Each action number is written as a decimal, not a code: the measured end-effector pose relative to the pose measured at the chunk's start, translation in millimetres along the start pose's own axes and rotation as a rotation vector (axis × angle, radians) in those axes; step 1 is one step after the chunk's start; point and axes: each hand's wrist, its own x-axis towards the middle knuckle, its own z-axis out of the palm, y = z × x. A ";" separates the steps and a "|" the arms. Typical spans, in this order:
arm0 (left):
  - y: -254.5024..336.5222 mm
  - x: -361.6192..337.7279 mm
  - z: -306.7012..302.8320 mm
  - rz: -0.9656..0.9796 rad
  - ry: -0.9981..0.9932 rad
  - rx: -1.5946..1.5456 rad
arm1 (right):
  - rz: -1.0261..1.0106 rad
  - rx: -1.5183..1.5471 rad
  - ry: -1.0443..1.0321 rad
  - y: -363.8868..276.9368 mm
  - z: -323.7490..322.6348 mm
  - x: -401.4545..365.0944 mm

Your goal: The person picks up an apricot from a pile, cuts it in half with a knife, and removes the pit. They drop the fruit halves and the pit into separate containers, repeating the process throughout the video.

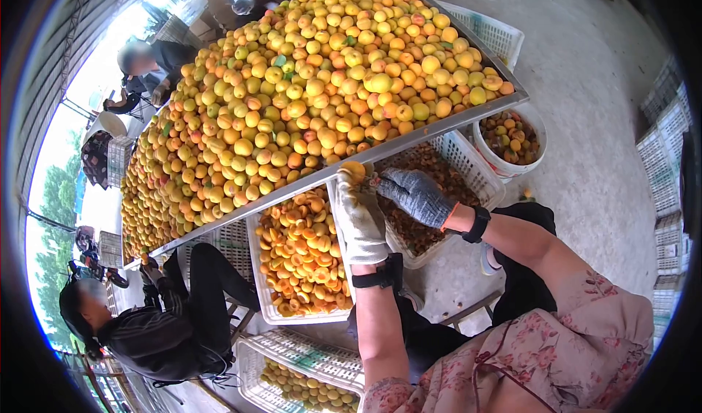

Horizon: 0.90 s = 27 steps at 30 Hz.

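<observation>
My left hand point(360, 219), in a stained white glove, is closed on an apricot point(354, 170) just below the metal edge of the heaped table. Beside it my right hand point(417, 193), in a grey knit glove, has its fingers pinched together close to that apricot; what they hold, if anything, is too small to make out. Under my right hand sits a white crate point(491, 186) of brown apricot pits point(431, 166). Left of my left forearm stands another white crate point(257, 267) filled with orange apricot halves point(303, 248).
A metal-edged table point(395, 144) bears a large heap of whole apricots point(314, 84). A white bucket point(542, 146) of darker fruit stands at right. A person point(164, 325) sits at left, others beyond the heap. Behind lies a crate point(314, 351) with more fruit.
</observation>
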 end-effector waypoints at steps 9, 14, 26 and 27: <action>9.4 22.6 -28.8 0.026 -0.004 -0.288 | -0.122 0.042 -0.160 2.5 -2.4 -3.1; 18.2 8.7 -24.2 0.396 0.093 0.556 | 0.590 0.757 -0.213 -1.4 -21.1 10.6; -3.2 -24.5 -4.0 0.577 0.016 1.144 | 0.488 0.674 0.108 21.6 32.3 22.3; -4.3 -25.9 -3.0 0.451 0.070 1.154 | 0.488 0.672 0.109 23.8 36.1 21.6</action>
